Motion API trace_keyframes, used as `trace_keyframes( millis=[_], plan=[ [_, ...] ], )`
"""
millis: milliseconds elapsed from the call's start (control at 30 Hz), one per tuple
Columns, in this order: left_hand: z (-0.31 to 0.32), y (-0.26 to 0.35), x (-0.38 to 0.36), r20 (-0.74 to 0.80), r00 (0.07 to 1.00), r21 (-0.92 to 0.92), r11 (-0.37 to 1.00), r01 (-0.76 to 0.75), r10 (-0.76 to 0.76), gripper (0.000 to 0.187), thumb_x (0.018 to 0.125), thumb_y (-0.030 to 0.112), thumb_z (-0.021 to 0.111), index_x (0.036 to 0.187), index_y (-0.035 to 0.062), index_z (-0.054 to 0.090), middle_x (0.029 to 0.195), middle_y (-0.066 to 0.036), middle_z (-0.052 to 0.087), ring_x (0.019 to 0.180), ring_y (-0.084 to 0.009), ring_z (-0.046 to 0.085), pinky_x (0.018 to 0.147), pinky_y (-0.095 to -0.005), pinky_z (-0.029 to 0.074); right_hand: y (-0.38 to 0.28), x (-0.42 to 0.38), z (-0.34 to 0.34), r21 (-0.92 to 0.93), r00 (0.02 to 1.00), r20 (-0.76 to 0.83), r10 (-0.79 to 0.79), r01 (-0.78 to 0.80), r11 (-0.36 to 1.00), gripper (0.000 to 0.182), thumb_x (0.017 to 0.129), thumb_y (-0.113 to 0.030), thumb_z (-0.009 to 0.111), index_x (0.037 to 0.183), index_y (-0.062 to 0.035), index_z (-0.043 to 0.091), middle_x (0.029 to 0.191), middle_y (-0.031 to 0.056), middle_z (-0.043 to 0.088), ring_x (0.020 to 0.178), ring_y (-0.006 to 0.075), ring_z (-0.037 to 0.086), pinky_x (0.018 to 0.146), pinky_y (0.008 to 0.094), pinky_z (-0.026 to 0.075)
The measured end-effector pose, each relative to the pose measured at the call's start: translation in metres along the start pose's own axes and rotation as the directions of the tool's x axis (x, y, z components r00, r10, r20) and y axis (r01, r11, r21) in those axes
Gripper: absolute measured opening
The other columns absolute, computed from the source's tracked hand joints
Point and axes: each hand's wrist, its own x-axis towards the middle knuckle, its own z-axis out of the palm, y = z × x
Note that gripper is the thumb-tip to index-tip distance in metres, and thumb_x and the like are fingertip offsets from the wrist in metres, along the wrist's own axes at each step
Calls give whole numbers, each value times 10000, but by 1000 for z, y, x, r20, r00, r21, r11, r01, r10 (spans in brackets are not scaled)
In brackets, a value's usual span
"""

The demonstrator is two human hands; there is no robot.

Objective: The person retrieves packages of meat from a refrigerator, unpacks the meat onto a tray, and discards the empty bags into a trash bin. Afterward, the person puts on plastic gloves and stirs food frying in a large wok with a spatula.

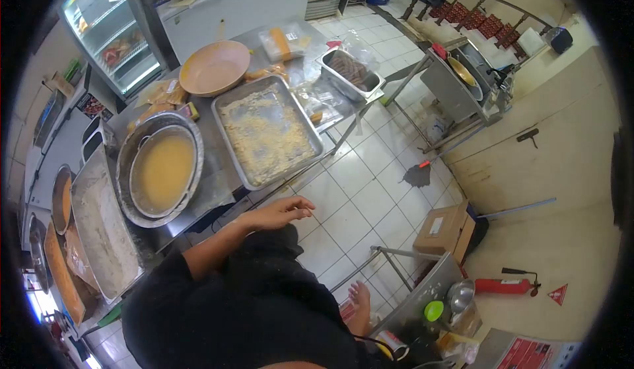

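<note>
head view: crumb-strewn tray, on table; probably stiff, fairly light, easily spilled; best gripped at opposite rims. your left hand, half-curled, empty, near table; your right hand, loosely open, empty, farther from table.

Black short-sleeved top, bare left hand and bare right hand.
The loose sleeve ends well back from the left hand's fingers, the forearm uncovered; nearer those fingers, dark cloth covers a leg, blending with the top.
</note>
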Motion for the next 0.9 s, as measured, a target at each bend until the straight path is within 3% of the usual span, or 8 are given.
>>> trace_keyframes(
  millis=[167,267,367,467,567,700,800,900],
  plan=[
    [-31,19,62,-200,979,-14,999,46,-47,342,995,230,493,1277,38,502,1184,-88,585,1125,-176,532,986,-329,411,-146,117,73,-325,991,129,-46,86,942,341,891,-293,610,1154,-86,545,948,75,631,700,149,607,564,258,465],
    [-47,25,130,-261,964,-92,995,23,-46,343,970,219,524,1267,48,507,1167,-68,586,1097,-165,531,974,-320,409,-232,144,128,-453,950,245,-193,289,844,347,890,-314,632,1143,-87,560,931,65,638,707,122,610,570,260,469],
    [-66,42,224,-198,979,-184,983,14,-51,357,963,189,534,1290,48,507,1159,-75,590,1116,-158,521,960,-305,409,-319,153,167,-512,927,351,-135,310,801,366,887,-339,649,1138,-79,588,916,62,646,726,133,622,598,267,487],
    [-73,102,320,-141,988,-114,991,-76,59,370,948,187,559,1295,66,511,1156,-60,593,1074,-146,518,945,-299,404,-383,176,156,-550,864,420,-277,485,680,363,861,-319,675,1113,-61,625,908,90,668,711,149,641,617,281,510],
    [-68,167,403,-115,991,-9,997,-76,74,343,950,204,556,1266,73,525,1155,-57,598,1081,-145,520,948,-320,408,-435,213,111,-569,853,263,-450,514,642,368,855,-309,686,1104,-44,629,897,100,667,698,162,637,636,286,519],
    [-83,214,507,-11,996,219,972,-79,84,336,958,231,551,1254,73,537,1151,-56,605,1069,-157,539,940,-334,417,-509,251,50,-571,892,-13,-451,364,736,265,868,-242,681,1071,-76,642,895,89,664,742,162,646,641,285,522],
    [-95,231,571,-55,994,286,955,-73,92,351,961,246,558,1264,71,536,1139,-50,614,1045,-160,554,910,-316,430,-580,316,20,-535,884,-21,-468,386,752,249,864,-228,682,1056,-73,644,892,78,665,752,162,648,658,286,521],
    [-114,237,616,-238,968,232,972,-24,81,344,959,226,568,1261,65,537,1129,-50,611,1059,-160,552,915,-312,428,-736,356,67,-796,674,194,-712,533,287,309,822,-228,716,1054,-41,633,881,73,666,770,155,629,707,295,510]
  ],
)
